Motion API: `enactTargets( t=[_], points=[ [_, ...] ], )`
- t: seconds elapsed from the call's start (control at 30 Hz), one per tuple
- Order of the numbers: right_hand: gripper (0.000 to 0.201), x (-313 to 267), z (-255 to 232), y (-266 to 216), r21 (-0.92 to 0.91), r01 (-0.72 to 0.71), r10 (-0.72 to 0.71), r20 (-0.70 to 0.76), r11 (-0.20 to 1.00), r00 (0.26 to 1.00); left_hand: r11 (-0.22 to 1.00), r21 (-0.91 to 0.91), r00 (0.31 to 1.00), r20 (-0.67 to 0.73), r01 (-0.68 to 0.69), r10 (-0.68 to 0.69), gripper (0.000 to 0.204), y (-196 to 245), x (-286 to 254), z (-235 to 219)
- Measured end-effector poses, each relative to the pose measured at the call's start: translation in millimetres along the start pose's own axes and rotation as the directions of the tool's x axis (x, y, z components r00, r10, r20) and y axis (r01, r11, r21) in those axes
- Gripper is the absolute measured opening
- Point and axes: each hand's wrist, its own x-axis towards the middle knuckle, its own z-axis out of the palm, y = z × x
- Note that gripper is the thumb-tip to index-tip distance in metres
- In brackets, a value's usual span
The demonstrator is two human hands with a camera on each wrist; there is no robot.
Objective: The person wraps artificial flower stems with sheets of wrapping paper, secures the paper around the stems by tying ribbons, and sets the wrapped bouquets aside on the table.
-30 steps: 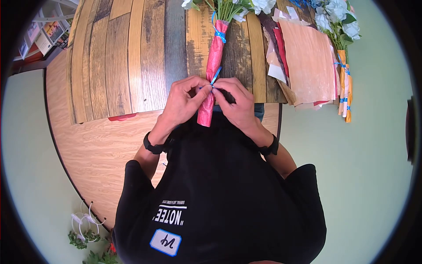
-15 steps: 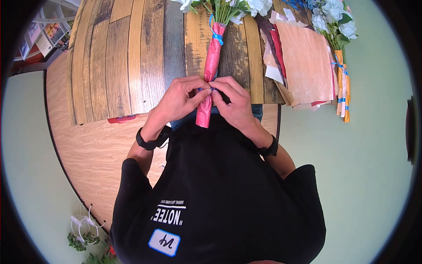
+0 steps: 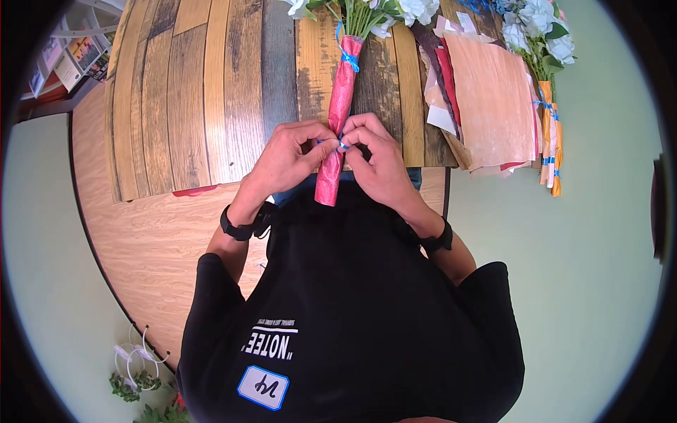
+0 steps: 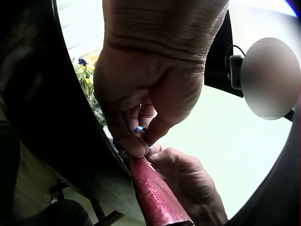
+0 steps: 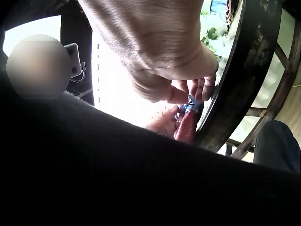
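Note:
A bouquet with white flowers (image 3: pixel 417 10) and green stems has its stems rolled in pinkish-red paper (image 3: pixel 341 95). The roll lies across the table's near edge, its lower end beyond it. One blue ribbon (image 3: pixel 350 60) is tied near the top of the paper. Lower down, both hands work at a second blue ribbon (image 5: pixel 192 104) around the roll. From the left side, my left hand (image 3: pixel 293 158) pinches this ribbon between thumb and fingertips. My right hand (image 3: pixel 381 162) pinches it on the right, fingers bent. The fingertips partly hide the knot area.
Sheets of peach and red wrapping paper (image 3: pixel 490 99) are stacked on the right of the wooden table (image 3: pixel 190 99). Beyond them lie more flowers (image 3: pixel 539 17) with stems in orange and pale paper (image 3: pixel 549 134). A rack of printed cards (image 3: pixel 77 60) stands at the far left.
The ribbon end that stuck up above the fingers a second ago no longer shows there. The right hand's fingers have lifted and spread a little. The bouquet has shifted slightly left.

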Motion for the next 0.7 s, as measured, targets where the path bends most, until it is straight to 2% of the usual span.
enactTargets(
  t=[0.03,0.1,0.27,0.33,0.37,0.43,0.53,0.57,0.63,0.7],
  points=[
    [0.012,1,1,3,0.018,0.037,-0.037,-0.005,0.999,0.999,1.0,-0.001,1.0,0.0,0.001,-0.001,0.011,0,0,0],
    [0.012,2,-1,3,0.023,0.038,-0.038,0.01,0.999,0.999,0.989,-0.112,0.996,0.008,0.091,-0.091,0.012,-1,0,1],
    [0.015,3,-3,2,-0.016,0.08,-0.08,0.01,0.997,0.997,0.974,-0.186,0.992,0.025,0.127,-0.125,0.011,-8,0,2],
    [0.017,4,-2,2,0.1,-0.036,0.039,-0.025,0.994,0.999,0.974,-0.195,0.993,0.023,0.115,-0.113,0.01,-9,0,2],
    [0.017,3,0,4,0.101,-0.036,0.039,-0.025,0.994,0.999,0.969,-0.204,0.991,0.035,0.137,-0.133,0.01,-9,1,1],
    [0.019,2,5,13,0.226,-0.074,0.099,-0.1,0.971,0.99,0.965,-0.21,0.987,0.047,0.16,-0.153,0.01,-9,2,0],
    [0.017,0,7,17,0.244,-0.005,0.047,-0.167,0.97,0.985,0.963,-0.213,0.986,0.054,0.168,-0.16,0.011,-8,3,0],
    [0.017,0,6,18,0.245,-0.004,0.047,-0.169,0.97,0.985,0.964,-0.206,0.986,0.05,0.166,-0.159,0.011,-8,4,0],
    [0.015,-1,3,17,0.102,0.057,-0.039,-0.166,0.993,0.985,0.967,-0.196,0.986,0.047,0.164,-0.157,0.012,-7,4,0],
    [0.015,0,0,10,0.041,0.089,-0.081,-0.163,0.995,0.983,0.941,-0.275,0.98,0.047,0.198,-0.192,0.012,-7,4,1]
  ],
)
